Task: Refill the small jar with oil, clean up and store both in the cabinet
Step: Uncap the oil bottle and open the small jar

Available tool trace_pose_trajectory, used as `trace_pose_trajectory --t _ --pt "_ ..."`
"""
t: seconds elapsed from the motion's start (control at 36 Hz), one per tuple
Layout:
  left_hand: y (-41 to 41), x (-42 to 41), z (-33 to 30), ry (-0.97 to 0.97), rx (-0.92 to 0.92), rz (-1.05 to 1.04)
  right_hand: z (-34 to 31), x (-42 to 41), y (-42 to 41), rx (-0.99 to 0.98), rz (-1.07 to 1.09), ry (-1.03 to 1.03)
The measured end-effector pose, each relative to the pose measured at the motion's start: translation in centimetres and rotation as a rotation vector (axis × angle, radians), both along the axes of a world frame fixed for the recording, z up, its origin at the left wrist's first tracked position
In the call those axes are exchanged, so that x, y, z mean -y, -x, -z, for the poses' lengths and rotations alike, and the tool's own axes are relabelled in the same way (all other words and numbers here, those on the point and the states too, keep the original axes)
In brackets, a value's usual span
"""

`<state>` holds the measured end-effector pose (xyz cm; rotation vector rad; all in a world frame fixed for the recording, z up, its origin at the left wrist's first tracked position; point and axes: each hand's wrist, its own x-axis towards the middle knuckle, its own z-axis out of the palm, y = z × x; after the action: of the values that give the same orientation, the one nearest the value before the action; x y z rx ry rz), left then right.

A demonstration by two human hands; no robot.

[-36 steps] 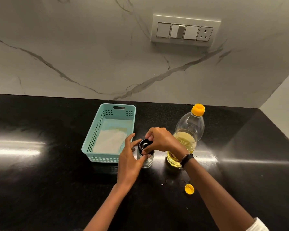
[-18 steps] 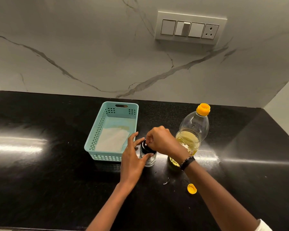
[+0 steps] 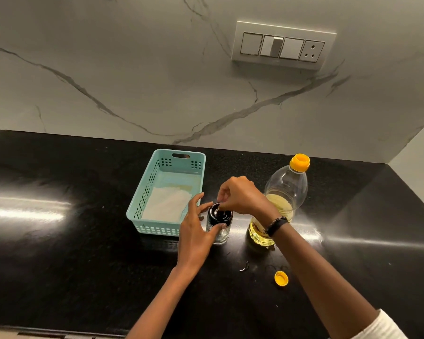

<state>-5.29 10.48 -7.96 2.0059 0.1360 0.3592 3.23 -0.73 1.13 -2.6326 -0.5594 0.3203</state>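
A small glass jar point(image 3: 220, 234) with a black top point(image 3: 221, 214) stands on the black counter point(image 3: 83, 265). My left hand point(image 3: 195, 237) holds its side between thumb and fingers. My right hand point(image 3: 240, 195) hovers just above the jar, its fingertips pinching at the far rim of the black top. To the right stands a clear oil bottle point(image 3: 283, 192), about half full of yellow oil, with a yellow neck piece point(image 3: 299, 162). A loose yellow cap point(image 3: 281, 278) lies on the counter in front of the bottle.
A teal plastic basket point(image 3: 142, 211) with a white folded paper point(image 3: 167, 204) inside sits left of the jar. A small dark scrap point(image 3: 244, 266) lies near the cap. A marble wall with a switch panel point(image 3: 283, 45) rises behind; a side wall closes the right.
My right hand has lifted slightly from covering the black top to pinching at its far rim, so the top now shows. The left hand stays on the jar. The camera shifted a little.
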Motion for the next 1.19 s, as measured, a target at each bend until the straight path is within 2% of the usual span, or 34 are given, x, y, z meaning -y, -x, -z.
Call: trace_pose_trajectory --t 0.14,0.56,0.92,1.06,1.14,1.19 --pt "0.0 0.0 0.1 0.008 0.003 0.001 0.3 0.1 0.4 -0.026 -0.033 0.074" --pt "-0.2 0.1 0.3 -0.001 0.007 -0.018 -0.1 -0.1 0.1 -0.133 0.021 0.061" --pt "0.1 0.3 -0.5 0.020 0.019 -0.023 0.1 0.7 -0.8 -0.192 0.044 -0.080" --pt "0.9 0.1 -2.1 0.166 0.056 -0.081 -0.1 1.1 -0.2 -0.109 0.099 -0.204" --pt "1.9 0.2 -3.3 0.357 0.031 -0.170 -0.1 1.7 1.0 -0.027 0.127 -0.313" --pt "2.4 0.3 -3.9 0.524 -0.074 -0.175 0.1 2.2 2.1 0.036 0.141 -0.425"
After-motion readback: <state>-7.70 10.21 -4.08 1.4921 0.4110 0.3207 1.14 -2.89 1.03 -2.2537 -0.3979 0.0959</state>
